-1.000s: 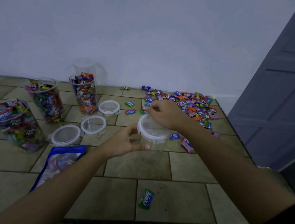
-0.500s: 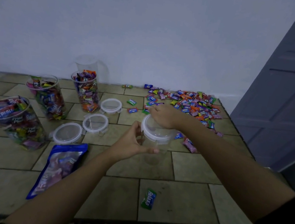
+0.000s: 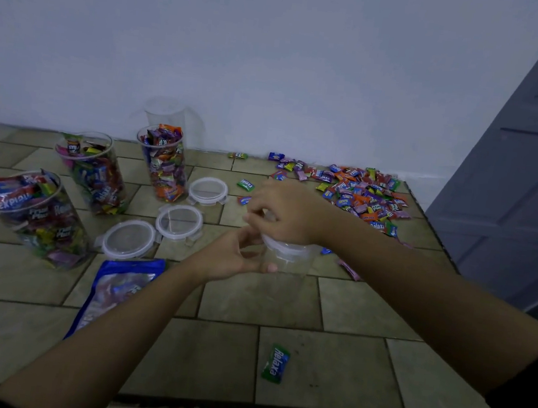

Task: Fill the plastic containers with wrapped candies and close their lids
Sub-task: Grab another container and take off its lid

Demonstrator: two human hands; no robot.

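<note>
Head view. The left hand point(image 3: 238, 257) is wrapping round the left side of a clear container point(image 3: 286, 271), its fingers curling behind it and its thumb lying across the front wall. The container is standing upright near the middle of the tiled counter point(image 3: 249, 302), and nothing is showing inside it. The right hand point(image 3: 285, 212) is reaching in from the right and sitting on top of the lid point(image 3: 292, 249), which is resting on the container's mouth. Its fingers are bending down over the lid's left rim and gripping it, with the palm covering most of the top. The hand is hiding whether the lid is fully seated.

To the left, three containers are standing open, packed with wrapped candies: the near container point(image 3: 35, 214), the middle container point(image 3: 93, 173) and the far container point(image 3: 163, 161). Behind the far one, a spare container point(image 3: 167, 113) is standing by the wall point(image 3: 278, 54). Three loose lids are lying flat between these and the hands: the front lid point(image 3: 128, 240), the mid lid point(image 3: 179, 222) touching it, and the back lid point(image 3: 208, 190).

A blue bag point(image 3: 117, 287) is lying just in front of the front lid, its lower end passing under the left forearm. A candy pile point(image 3: 359, 190) is spreading over the counter's far right corner, beyond the right forearm. One green candy point(image 3: 275, 363) is lying alone near the front edge. A door point(image 3: 513, 198) is filling the right side.
</note>
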